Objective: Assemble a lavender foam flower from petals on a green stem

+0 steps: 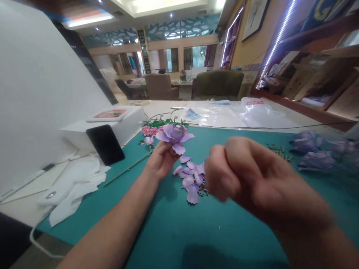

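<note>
My left hand is closed around the base of a purple paper flower, holding it upright above the teal mat. Its thin stem trails down to the left across the mat. Just right of that hand, several loose purple petals lie in a pile on the mat. My right hand hovers close to the camera over the petals, blurred, its fingers curled into a loose fist; whatever it may hold is hidden.
Small pink blossoms with green leaves lie behind the flower. More purple flowers sit at the right of the mat. A black tablet leans on a white box, with white cloth at left and plastic bags behind.
</note>
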Tool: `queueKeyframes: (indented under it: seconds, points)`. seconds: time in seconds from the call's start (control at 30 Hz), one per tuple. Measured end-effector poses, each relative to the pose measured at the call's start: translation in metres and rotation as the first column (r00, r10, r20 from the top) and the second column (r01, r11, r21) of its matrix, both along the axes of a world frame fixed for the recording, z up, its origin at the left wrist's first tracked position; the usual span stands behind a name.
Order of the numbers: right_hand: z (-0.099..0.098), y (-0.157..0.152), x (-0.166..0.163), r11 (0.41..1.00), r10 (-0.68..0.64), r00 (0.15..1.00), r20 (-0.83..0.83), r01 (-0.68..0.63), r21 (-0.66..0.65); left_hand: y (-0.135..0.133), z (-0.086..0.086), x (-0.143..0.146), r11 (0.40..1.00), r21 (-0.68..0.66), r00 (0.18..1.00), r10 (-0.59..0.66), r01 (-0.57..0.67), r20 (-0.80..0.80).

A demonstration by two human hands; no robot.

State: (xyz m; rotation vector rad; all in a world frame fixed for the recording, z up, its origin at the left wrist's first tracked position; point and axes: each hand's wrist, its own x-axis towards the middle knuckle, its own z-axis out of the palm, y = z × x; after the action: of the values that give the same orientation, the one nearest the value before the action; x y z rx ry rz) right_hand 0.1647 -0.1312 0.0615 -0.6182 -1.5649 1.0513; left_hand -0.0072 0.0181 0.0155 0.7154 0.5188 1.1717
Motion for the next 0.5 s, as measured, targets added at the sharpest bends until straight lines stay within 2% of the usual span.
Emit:
queueKeyframes:
  seconds: [0.03, 0.1, 0.17, 0.27, 0.37, 0.4, 0.43, 0.5]
  points:
    - [0.013, 0.019, 0.001, 0.999, -0.029, 1.0, 0.006, 0.029, -0.032, 0.001, 0.0, -0.001, 1.0, -0.002, 1.0, 0.008, -0.008, 0.008]
    - [0.02, 0.051, 0.007, 0.985, -0.162, 0.983, 0.083, 0.166, -0.042, 0.003, 0.001, -0.002, 1.0, -0.004, 0.999, 0.028, -0.028, 0.018]
    - [0.007, 0.073, 0.016, 0.927, -0.352, 0.89, 0.29, 0.374, -0.022, 0.003, 0.001, -0.003, 0.999, -0.012, 0.999, 0.035, -0.035, 0.018]
    - [-0.024, 0.091, 0.027, 0.833, -0.53, 0.667, 0.524, 0.525, 0.174, 0.003, 0.002, -0.003, 0.999, -0.015, 0.999, 0.038, -0.038, 0.012]
    - [-0.048, 0.101, 0.029, 0.783, -0.579, 0.418, 0.7, 0.525, 0.334, 0.003, 0.002, -0.003, 0.999, -0.005, 0.999, 0.038, -0.038, -0.006]
    - [-0.053, 0.103, 0.027, 0.78, -0.576, 0.364, 0.732, 0.511, 0.36, 0.002, 0.002, -0.003, 0.999, 0.0, 0.999, 0.036, -0.036, -0.009]
    - [-0.058, 0.105, 0.025, 0.788, -0.566, 0.337, 0.753, 0.49, 0.373, 0.002, 0.002, -0.003, 0.999, 0.005, 0.999, 0.034, -0.034, -0.01]
    - [-0.068, 0.109, 0.021, 0.818, -0.537, 0.343, 0.771, 0.434, 0.377, 0.002, 0.002, -0.003, 1.0, 0.013, 1.0, 0.028, -0.028, -0.005]
